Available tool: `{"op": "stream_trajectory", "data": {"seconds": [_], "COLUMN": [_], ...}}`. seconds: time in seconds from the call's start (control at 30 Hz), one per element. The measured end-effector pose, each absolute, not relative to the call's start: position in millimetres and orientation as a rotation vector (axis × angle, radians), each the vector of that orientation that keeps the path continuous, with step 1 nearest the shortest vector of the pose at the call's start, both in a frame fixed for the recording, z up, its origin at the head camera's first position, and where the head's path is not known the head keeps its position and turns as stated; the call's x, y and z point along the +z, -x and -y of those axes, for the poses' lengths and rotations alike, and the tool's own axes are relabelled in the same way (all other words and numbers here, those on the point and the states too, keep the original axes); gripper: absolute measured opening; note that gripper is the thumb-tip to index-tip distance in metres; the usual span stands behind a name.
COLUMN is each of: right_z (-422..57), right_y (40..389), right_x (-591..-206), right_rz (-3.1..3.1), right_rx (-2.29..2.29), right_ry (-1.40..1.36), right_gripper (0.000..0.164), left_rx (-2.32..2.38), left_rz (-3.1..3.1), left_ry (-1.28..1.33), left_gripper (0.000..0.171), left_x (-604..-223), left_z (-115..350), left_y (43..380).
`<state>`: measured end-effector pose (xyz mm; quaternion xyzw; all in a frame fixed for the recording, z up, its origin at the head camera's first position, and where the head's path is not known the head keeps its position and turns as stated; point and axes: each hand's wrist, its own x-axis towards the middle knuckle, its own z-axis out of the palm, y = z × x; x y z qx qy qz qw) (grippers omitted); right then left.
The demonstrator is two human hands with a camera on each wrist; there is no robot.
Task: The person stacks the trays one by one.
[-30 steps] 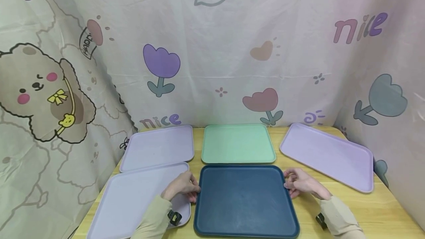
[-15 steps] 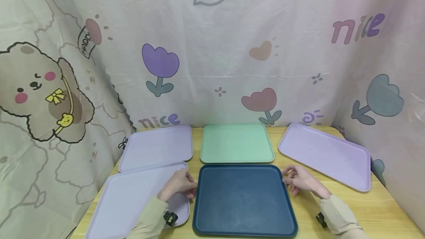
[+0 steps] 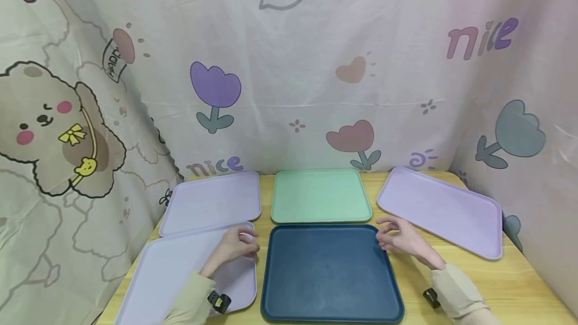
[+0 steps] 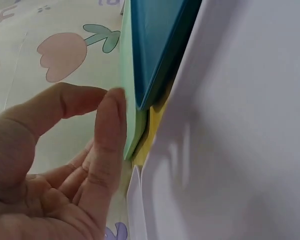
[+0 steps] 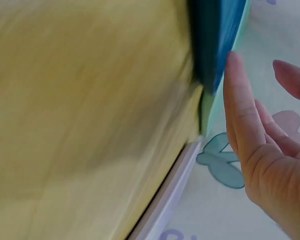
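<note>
A dark blue tray [image 3: 331, 275] lies flat at the front middle of the table. My left hand [image 3: 234, 246] hovers over the front lilac tray [image 3: 180, 265], left of the blue tray and apart from it. Its thumb and forefinger come together with nothing between them, as the left wrist view shows. At the blue tray's far right corner is my right hand [image 3: 402, 238], fingers loosely bent, thumb apart and nothing held. Whether its fingertips touch the rim I cannot tell.
Behind the blue tray lies a mint green tray [image 3: 320, 195]. Another lilac tray [image 3: 212, 203] is at the back left, and a slanted one [image 3: 444, 212] at the back right. The wooden table [image 3: 510, 290] meets a printed curtain [image 3: 289, 79] behind.
Both hands have let go of the blue tray's sides. The left has drawn away leftward and up; the right has risen toward the far right corner. The blue tray stays in place.
</note>
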<state>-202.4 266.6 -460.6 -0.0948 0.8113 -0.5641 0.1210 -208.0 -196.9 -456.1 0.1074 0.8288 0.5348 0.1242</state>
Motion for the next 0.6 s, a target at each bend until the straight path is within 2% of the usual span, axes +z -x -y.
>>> {"op": "stream_trajectory", "data": {"seconds": [0.3, 0.6], "right_z": [-252, -247], "right_y": [208, 228], "right_x": [-457, -454], "right_rz": [-2.376, -2.524], "right_rx": [-1.695, -1.681], "right_ry": [0.313, 0.292], "right_gripper": [0.054, 0.052], "left_rx": [1.598, 1.739], "left_rz": [-2.487, -2.368], "left_ry": [-0.366, -0.267], "left_gripper": [0.055, 0.069], "left_x": [-456, -458], "left_z": [209, 199], "left_y": [211, 238]}}
